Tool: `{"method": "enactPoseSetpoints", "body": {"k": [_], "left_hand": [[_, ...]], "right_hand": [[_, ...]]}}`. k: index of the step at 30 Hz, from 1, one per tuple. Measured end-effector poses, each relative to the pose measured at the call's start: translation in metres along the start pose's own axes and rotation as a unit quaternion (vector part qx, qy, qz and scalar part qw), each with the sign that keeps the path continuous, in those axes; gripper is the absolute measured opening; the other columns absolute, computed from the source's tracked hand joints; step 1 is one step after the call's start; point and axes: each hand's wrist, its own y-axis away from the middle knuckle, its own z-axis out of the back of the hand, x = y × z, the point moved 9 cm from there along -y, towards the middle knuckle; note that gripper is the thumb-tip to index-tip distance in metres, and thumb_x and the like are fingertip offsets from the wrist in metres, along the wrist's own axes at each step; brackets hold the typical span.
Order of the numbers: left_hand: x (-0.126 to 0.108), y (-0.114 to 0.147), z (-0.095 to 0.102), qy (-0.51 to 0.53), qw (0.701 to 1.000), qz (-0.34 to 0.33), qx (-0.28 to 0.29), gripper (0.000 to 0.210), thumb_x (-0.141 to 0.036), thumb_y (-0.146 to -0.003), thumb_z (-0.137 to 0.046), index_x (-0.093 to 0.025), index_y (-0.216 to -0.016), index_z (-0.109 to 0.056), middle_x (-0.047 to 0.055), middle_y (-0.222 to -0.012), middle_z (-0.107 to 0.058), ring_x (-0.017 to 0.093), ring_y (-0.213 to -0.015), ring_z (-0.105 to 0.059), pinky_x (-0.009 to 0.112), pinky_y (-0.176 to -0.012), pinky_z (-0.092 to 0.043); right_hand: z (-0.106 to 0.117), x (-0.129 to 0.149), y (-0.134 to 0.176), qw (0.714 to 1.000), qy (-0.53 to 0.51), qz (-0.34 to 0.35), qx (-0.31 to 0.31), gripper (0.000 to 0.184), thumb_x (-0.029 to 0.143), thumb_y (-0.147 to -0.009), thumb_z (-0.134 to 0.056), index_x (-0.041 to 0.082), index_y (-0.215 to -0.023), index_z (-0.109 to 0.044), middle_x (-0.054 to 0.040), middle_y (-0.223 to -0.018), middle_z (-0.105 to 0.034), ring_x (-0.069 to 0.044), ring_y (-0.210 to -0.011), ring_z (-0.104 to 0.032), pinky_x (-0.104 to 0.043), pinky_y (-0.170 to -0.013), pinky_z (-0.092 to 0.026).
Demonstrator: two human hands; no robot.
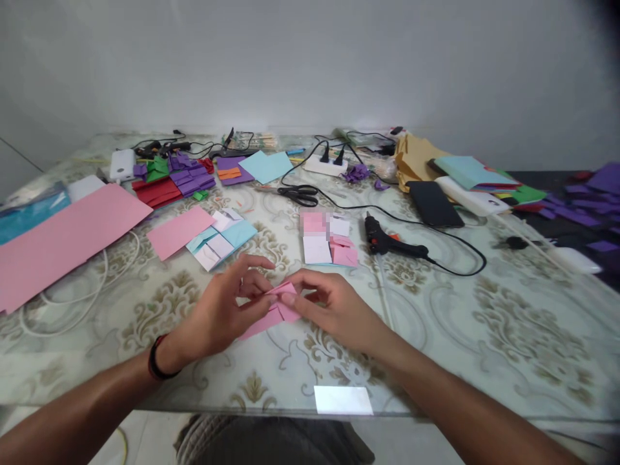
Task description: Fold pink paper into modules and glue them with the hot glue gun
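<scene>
Between my two hands is a folded piece of pink paper (264,323), its upper edge pinched by fingers and thumbs near the table's middle. My left hand (230,303) grips its left side, index finger raised above. My right hand (324,300) holds the right corner with thumb and fingers. Just beyond lie two pieces of folded paper work: one in pink and white (317,252), another in light blue and white (235,236). Beside the latter rests a flat pink sheet (179,232). The inner faces of the held paper are partly hidden by my fingers.
A black glue gun (394,239) lies to the right, its cord looping around. Scissors (300,194) and a power strip (325,165) sit farther back. Large pink sheets (68,239) cover the left side. A dark phone-like slab (436,203) lies right. A white card (343,400) sits at the front edge.
</scene>
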Motion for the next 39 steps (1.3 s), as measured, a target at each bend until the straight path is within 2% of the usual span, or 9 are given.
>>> {"method": "enactPoseSetpoints", "body": {"k": [2,5,8,16,21,26,33,39], "left_hand": [[-0.001,0.000,-0.002,-0.032,0.999,0.005,0.009,0.032,-0.020,-0.094,-0.069,-0.019,-0.124,-0.059,0.000,-0.085,-0.074,0.013,-0.073,-0.066,0.026,-0.073,-0.054],[0.004,-0.001,-0.005,-0.057,0.997,0.045,0.031,0.014,-0.028,-0.096,-0.069,-0.017,-0.103,-0.072,0.002,-0.081,-0.075,0.013,-0.072,-0.064,0.025,-0.068,-0.050],[0.006,-0.001,-0.006,-0.059,0.995,0.064,0.053,0.023,-0.035,-0.097,-0.067,-0.016,-0.089,-0.077,0.002,-0.080,-0.074,0.013,-0.071,-0.062,0.024,-0.064,-0.048],[0.002,0.001,-0.004,-0.056,0.995,0.075,0.042,0.031,-0.043,-0.098,-0.066,-0.015,-0.090,-0.079,0.003,-0.077,-0.072,0.013,-0.067,-0.058,0.024,-0.060,-0.045],[-0.002,0.000,-0.003,-0.065,0.996,0.061,0.029,0.025,-0.036,-0.096,-0.067,-0.016,-0.084,-0.076,0.001,-0.073,-0.069,0.012,-0.067,-0.057,0.022,-0.062,-0.046],[-0.003,0.000,-0.002,-0.070,0.996,0.051,0.019,0.021,-0.032,-0.095,-0.068,-0.016,-0.083,-0.076,0.000,-0.072,-0.070,0.012,-0.065,-0.057,0.021,-0.061,-0.046],[-0.004,0.002,-0.006,-0.051,0.996,0.060,0.046,0.026,-0.035,-0.098,-0.065,-0.015,-0.087,-0.077,0.001,-0.074,-0.071,0.012,-0.067,-0.058,0.022,-0.061,-0.046],[-0.009,0.002,-0.006,-0.072,0.995,0.040,0.063,0.027,-0.034,-0.100,-0.062,-0.017,-0.086,-0.077,0.000,-0.072,-0.069,0.012,-0.066,-0.056,0.021,-0.059,-0.044]], "right_hand": [[0.002,-0.001,0.000,1.000,-0.012,-0.006,-0.016,0.031,0.049,-0.091,-0.075,0.018,-0.084,-0.072,-0.0001,-0.075,-0.063,-0.014,-0.068,-0.054,-0.027,-0.062,-0.045],[0.003,-0.002,0.001,0.999,-0.036,-0.007,-0.031,0.033,0.048,-0.089,-0.078,0.019,-0.078,-0.068,0.0031,-0.069,-0.057,-0.011,-0.061,-0.046,-0.026,-0.058,-0.041],[0.002,-0.003,0.001,0.998,-0.047,-0.001,-0.034,0.032,0.046,-0.089,-0.079,0.019,-0.078,-0.067,0.0045,-0.068,-0.054,-0.010,-0.059,-0.041,-0.025,-0.057,-0.039],[0.002,-0.004,0.002,0.999,-0.030,0.000,-0.041,0.035,0.051,-0.092,-0.074,0.018,-0.079,-0.069,0.0033,-0.067,-0.053,-0.011,-0.060,-0.042,-0.025,-0.054,-0.034],[0.001,-0.005,0.003,0.999,-0.035,0.002,-0.038,0.034,0.051,-0.093,-0.073,0.019,-0.084,-0.071,0.0019,-0.070,-0.057,-0.012,-0.062,-0.046,-0.026,-0.056,-0.036],[0.001,-0.004,0.004,0.998,-0.038,0.006,-0.049,0.035,0.052,-0.092,-0.074,0.019,-0.080,-0.068,0.0029,-0.066,-0.054,-0.012,-0.060,-0.044,-0.026,-0.055,-0.036],[0.000,-0.003,0.003,0.998,-0.044,0.003,-0.051,0.034,0.048,-0.089,-0.078,0.019,-0.076,-0.066,0.0043,-0.063,-0.052,-0.011,-0.059,-0.042,-0.026,-0.055,-0.035],[-0.001,-0.001,0.003,0.998,-0.039,0.005,-0.048,0.031,0.047,-0.089,-0.078,0.020,-0.078,-0.068,0.0023,-0.068,-0.059,-0.013,-0.062,-0.050,-0.027,-0.059,-0.041]]}}
